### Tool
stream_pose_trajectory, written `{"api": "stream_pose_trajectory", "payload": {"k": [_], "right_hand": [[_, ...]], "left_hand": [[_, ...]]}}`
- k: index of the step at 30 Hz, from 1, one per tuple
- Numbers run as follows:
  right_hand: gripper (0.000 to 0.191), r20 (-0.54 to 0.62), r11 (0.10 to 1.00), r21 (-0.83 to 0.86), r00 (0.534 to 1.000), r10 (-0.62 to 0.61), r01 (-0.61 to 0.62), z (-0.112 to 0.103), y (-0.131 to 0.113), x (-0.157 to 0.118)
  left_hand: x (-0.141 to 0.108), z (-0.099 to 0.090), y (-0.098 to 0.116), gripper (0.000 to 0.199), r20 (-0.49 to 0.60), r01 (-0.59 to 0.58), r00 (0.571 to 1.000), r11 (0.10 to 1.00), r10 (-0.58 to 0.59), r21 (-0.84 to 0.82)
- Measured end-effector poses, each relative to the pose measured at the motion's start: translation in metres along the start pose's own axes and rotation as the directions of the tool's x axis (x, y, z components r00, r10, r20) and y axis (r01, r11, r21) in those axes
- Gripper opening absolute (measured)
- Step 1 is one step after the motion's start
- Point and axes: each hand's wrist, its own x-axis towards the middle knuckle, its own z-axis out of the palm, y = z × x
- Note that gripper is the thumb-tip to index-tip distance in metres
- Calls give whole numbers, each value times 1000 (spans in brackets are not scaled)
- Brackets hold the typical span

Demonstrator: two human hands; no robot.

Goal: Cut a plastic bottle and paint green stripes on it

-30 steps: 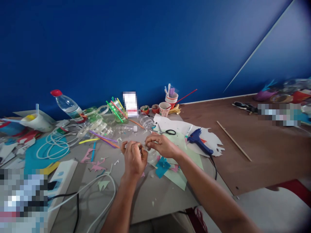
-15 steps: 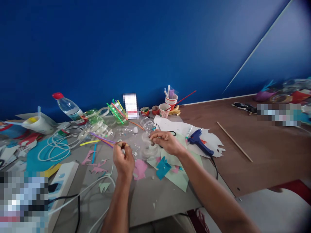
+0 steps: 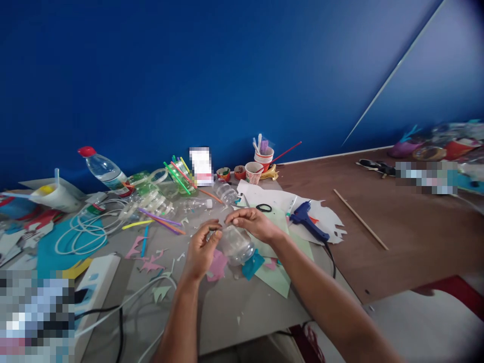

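A clear plastic bottle piece lies tilted on the grey table, its rounded base toward me. My right hand is over its upper end, fingers bent and pressed together; whatever they pinch is too small to make out. Beside the piece's left edge, my left hand has curled fingers with the thumb apart from them, and nothing shows between them. Pink paper and teal paper lie close to the bottle piece.
A blue glue gun rests on white paper at the right, its cord trailing forward. Straws, clear bottles and a coiled white cable crowd the left. Paper cups stand by the wall. A wooden stick lies on the brown table.
My left hand has moved right and its fingers have loosened. The clear bottle piece has tipped toward me, and my right hand stays at its upper end.
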Motion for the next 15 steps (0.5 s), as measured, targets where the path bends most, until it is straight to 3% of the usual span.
{"api": "stream_pose_trajectory", "payload": {"k": [5,10,15], "right_hand": [[39,-191,994,106,981,16,4,8,2,4],[30,-325,978,206,945,33,37,7,6,7],[25,-450,998,63,893,31,-3,3,5,7]], "left_hand": [[0,3,-1,23,-37,32,999,999,-31,9],[1,1,-2,23,-109,12,994,998,-5,63],[2,-2,-7,23,-164,-20,986,990,43,140]]}}
